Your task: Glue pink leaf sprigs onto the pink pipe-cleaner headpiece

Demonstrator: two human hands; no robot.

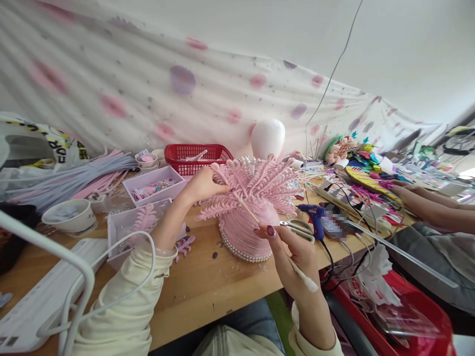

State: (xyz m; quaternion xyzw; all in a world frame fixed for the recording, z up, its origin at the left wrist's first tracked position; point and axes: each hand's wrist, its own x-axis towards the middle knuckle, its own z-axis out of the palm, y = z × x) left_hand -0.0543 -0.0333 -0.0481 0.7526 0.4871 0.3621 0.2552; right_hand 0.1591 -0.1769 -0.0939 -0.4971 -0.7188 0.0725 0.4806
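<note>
A pink dome-shaped headpiece (245,229) stands on the wooden table in front of me. Pearl beads (237,253) line its lower rim, and fern-like pink leaves (265,185) fan out from its top. My left hand (208,187) reaches in from the left, thumb and fingers pinched on one pink fern-like leaf (222,173). Between the closed fingers of my right hand (297,257) is a cotton swab (308,282). The swab's fluffy white end points down toward me, while its thin stick slants up to the base of the leaves, near my left thumb.
Right of the headpiece lie scissors (299,227) and a blue glue gun (314,217) with cables. Behind stand a red basket (198,152) and a white foam head (267,138). Lilac boxes (154,184) and a white bowl (70,216) are left. Another person's arms (430,205) work at right.
</note>
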